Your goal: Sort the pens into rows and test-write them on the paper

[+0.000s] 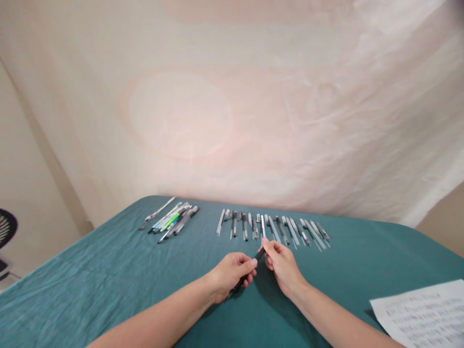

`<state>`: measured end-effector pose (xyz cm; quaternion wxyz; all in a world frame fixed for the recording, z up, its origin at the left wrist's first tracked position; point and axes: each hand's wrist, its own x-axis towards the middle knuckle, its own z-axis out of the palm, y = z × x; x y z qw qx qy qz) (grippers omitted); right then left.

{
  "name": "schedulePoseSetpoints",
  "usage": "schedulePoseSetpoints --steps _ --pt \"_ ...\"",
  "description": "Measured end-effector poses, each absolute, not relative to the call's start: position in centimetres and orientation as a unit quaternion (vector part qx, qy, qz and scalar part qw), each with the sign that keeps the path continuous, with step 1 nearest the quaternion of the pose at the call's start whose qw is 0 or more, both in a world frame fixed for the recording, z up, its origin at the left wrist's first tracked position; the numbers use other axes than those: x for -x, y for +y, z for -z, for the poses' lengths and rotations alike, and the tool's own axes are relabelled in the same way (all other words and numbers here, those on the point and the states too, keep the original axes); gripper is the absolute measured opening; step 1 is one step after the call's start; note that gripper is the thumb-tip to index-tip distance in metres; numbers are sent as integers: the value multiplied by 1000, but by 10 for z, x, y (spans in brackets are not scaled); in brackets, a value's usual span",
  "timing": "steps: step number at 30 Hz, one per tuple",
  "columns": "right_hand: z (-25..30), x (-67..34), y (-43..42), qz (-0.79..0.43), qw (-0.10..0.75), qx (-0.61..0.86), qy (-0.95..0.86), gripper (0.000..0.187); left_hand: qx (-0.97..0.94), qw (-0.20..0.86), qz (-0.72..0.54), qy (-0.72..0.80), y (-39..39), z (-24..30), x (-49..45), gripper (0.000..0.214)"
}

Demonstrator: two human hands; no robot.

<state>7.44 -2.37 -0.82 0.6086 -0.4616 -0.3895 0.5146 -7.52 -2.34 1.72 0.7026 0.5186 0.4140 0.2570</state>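
Observation:
My left hand [232, 274] is closed around the lower part of a black pen [258, 254] that slants up to the right. My right hand [281, 263] pinches the pen's upper end with its fingertips. Both hands hover just above a teal tablecloth [108, 285]. Beyond them a row of several pens and pen parts [273, 228] lies side by side. A tighter bunch of several pens [170, 220], one of them green, lies to the left of that row.
A printed sheet of paper [424, 311] lies at the table's right front corner. A pale cloth backdrop [232, 106] hangs behind the table. Part of a dark chair [5, 232] shows at the far left.

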Motion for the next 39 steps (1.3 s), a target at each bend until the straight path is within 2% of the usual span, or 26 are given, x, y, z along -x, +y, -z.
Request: schedulePoseSetpoints --steps 14,20,39 --pt "-1 -78 -22 -552 593 430 -398 35 -382 833 -227 329 -14 -14 79 32" --pt "1 -78 -19 -589 593 422 -352 33 -413 816 -246 321 -17 -16 77 29" --pt "1 -78 -20 -581 599 429 -345 32 -435 803 -238 331 -18 -15 77 30"
